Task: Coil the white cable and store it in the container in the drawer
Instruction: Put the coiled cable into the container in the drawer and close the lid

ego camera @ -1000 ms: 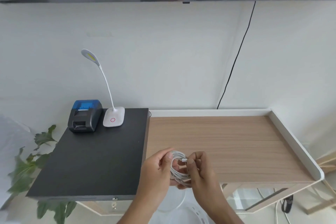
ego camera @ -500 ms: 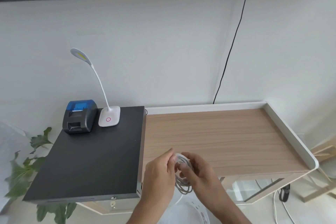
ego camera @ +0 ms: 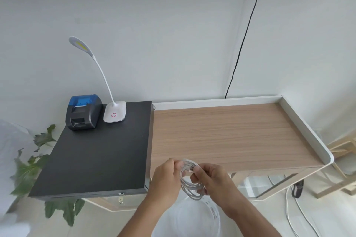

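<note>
The white cable [ego camera: 189, 188] is wound into a small coil of several loops and hangs in the air just off the front edge of the wooden desk [ego camera: 227, 136]. My left hand [ego camera: 166, 177] pinches the top of the coil from the left. My right hand [ego camera: 212, 178] grips the coil from the right, fingers curled through the loops. The black cash drawer box [ego camera: 96, 156] on the left is closed, with a key [ego camera: 121, 197] in its front lock. No container is visible.
A blue and black receipt printer [ego camera: 83, 111] and a white gooseneck lamp [ego camera: 114, 114] stand at the back of the drawer box. A white round bin [ego camera: 186, 219] sits on the floor below my hands. A green plant [ego camera: 34, 167] lies left; floor cables [ego camera: 296, 215] lie right.
The camera tilted down slightly. My hands stayed at the desk's front edge, turning the coil; my right fingers now reach further through the loops.
</note>
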Tool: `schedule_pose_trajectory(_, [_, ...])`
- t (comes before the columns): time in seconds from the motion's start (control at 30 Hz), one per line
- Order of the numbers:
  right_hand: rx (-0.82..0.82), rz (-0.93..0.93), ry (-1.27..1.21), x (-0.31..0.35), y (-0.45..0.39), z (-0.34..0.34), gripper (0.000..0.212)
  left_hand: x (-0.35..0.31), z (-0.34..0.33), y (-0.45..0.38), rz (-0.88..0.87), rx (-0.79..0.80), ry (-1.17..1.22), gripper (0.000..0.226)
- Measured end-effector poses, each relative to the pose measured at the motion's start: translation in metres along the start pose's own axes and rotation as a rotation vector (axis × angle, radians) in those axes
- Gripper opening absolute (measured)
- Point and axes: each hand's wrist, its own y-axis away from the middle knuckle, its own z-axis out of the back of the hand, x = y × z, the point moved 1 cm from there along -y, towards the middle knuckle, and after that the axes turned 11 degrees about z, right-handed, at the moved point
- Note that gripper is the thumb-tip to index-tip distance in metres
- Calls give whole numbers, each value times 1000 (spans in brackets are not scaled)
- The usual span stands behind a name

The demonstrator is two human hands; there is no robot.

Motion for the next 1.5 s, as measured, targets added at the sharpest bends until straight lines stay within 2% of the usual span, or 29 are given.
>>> schedule_pose_trajectory(0.1, [-34, -66, 0, -31, 8, -1, 26, 31, -14, 5, 208, 218, 356, 25])
schedule_pose_trajectory(0.27, [-12, -157, 88, -85, 23, -5, 19, 81, -56, 14, 428, 264, 512, 26])
schedule_pose_trajectory(0.37, [-13, -192, 60, -103, 26, -2, 11, 96, -77, 14, 507, 260, 510, 26])
schedule_pose_trajectory(0.47, [72, -213, 91, -114, 24, 3, 24, 104, -93, 10, 522, 246, 447, 27])
schedule_pose_trajectory(0.57, [159, -214, 196, -120, 20, 8, 26, 110, -104, 4, 510, 246, 394, 27])
schedule_pose_trajectory(0.73, [133, -255, 205, -131, 13, 20, 19, 122, -121, 1, 548, 232, 338, 25])
schedule_pose_trajectory(0.93, [182, -250, 446, -164, 6, 21, 13, 137, -148, -3, 685, 204, 340, 22])
schedule_pose_trajectory(1.2, [258, -220, 704, -207, -27, 10, 14, 153, -187, -21, 779, 31, 335, 30])
schedule_pose_trajectory(1.5, [339, -231, 954, -257, -41, -4, 15, 174, -228, -36, 967, -8, 399, 33])
